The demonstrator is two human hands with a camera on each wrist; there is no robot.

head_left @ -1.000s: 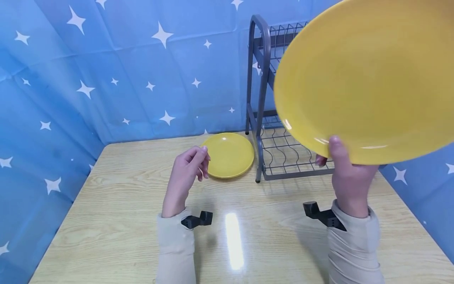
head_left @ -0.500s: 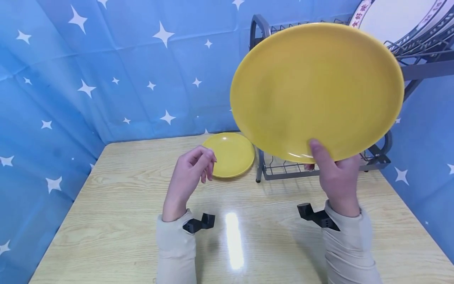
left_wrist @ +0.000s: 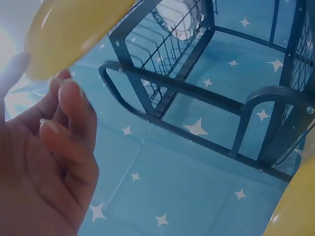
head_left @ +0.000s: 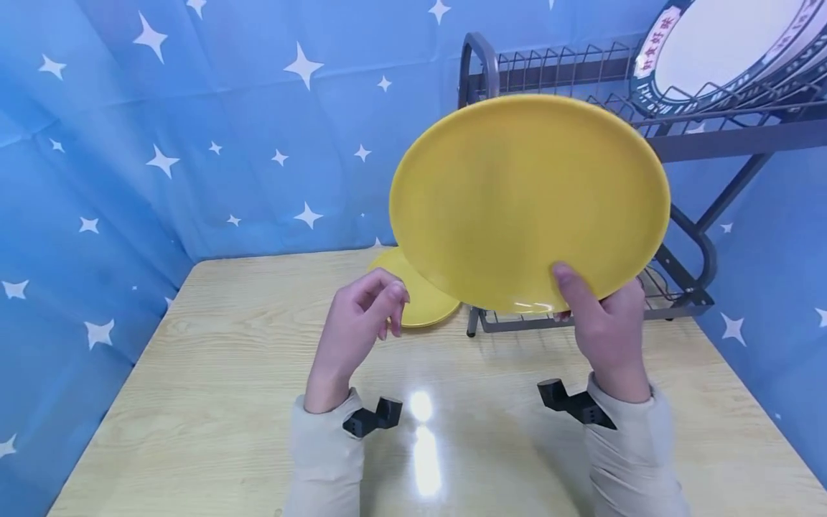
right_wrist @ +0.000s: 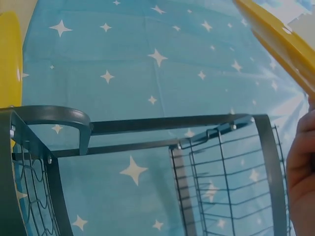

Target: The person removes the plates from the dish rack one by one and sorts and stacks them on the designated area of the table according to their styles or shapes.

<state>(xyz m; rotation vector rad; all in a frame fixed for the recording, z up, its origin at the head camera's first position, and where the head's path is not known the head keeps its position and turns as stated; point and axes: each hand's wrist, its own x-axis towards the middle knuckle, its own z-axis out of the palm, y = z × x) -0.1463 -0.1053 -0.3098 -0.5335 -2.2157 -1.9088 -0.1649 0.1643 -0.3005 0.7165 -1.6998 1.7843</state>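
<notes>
My right hand (head_left: 607, 334) grips the lower right rim of a large yellow oval plate (head_left: 526, 194), thumb on the near face and fingers behind. The plate is raised and tilted, its broad face toward the head camera. To its lower left my left hand (head_left: 358, 323) hovers with loosely bent fingers, holding nothing. The left wrist view has that hand (left_wrist: 54, 147) close to the yellow plate (left_wrist: 69, 39); contact cannot be made out. Behind it on the table lies a smaller yellow plate (head_left: 423, 309), partly covered by the left hand and the raised plate.
A dark metal two-tier dish rack (head_left: 717, 143) stands at the back right, its lower tier largely hidden by the raised plate. White plates (head_left: 730, 43) with patterned rims lean on its upper tier. A blue star-printed curtain (head_left: 258, 129) surrounds the wooden table (head_left: 213, 402).
My right hand has brought the large yellow plate left and lower, toward the left hand, uncovering the rack's upper tier and white plates. The left hand has shifted slightly right.
</notes>
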